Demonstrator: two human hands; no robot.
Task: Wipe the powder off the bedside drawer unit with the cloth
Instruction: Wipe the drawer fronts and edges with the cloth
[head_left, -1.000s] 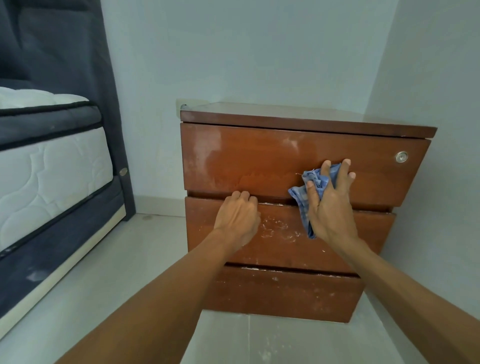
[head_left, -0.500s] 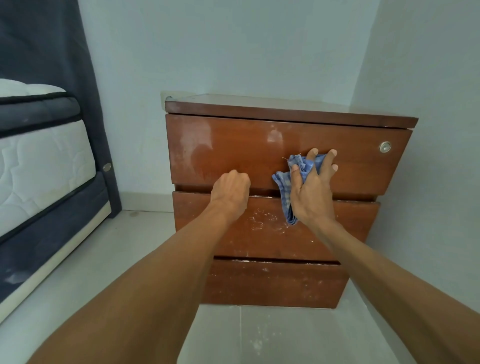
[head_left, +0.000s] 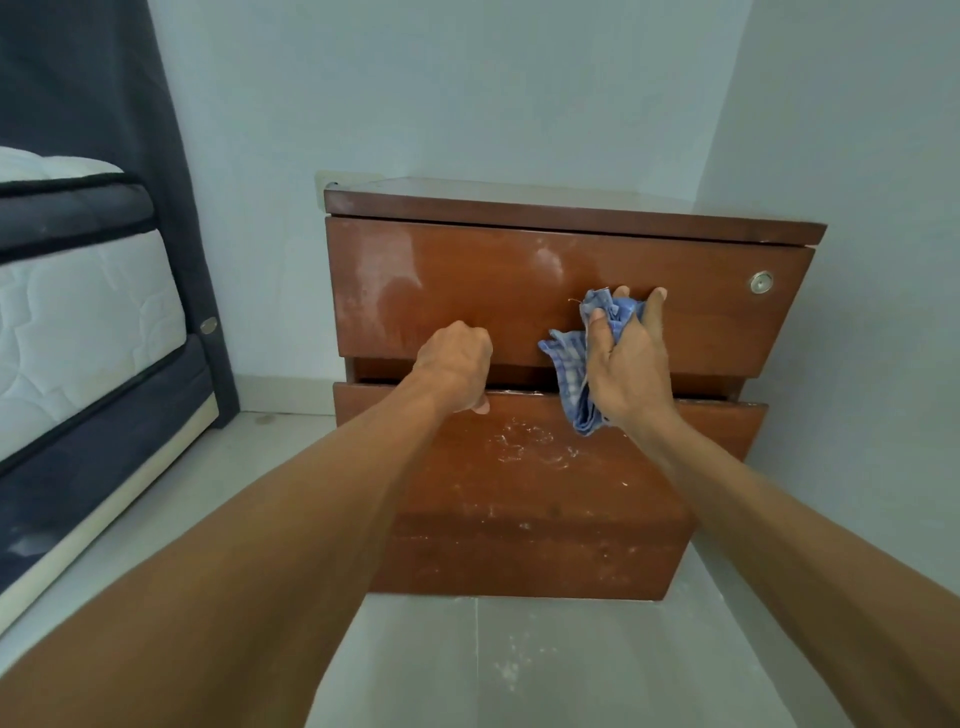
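Now right hand (head_left: 626, 374) bunches the cloth (head_left: 569, 358) — left hand (head_left: 454, 366) still grips drawer unit (head_left: 467, 291).

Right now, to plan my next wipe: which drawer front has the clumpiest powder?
The middle drawer: white swirls below the cloth; top drawer and bottom drawer show only faint smears.

Drawer unit (head_left: 467, 280) against the back wall (head_left: 467, 104), bed (head_left: 78, 312) well to its left. On its front: left hand (head_left: 457, 366), then cloth (head_left: 569, 358) under right hand (head_left: 631, 374), just to the right.

Left hand (head_left: 457, 366) curled into a fist, right hand's (head_left: 628, 366) fingers (head_left: 655, 317) loosely clasped.
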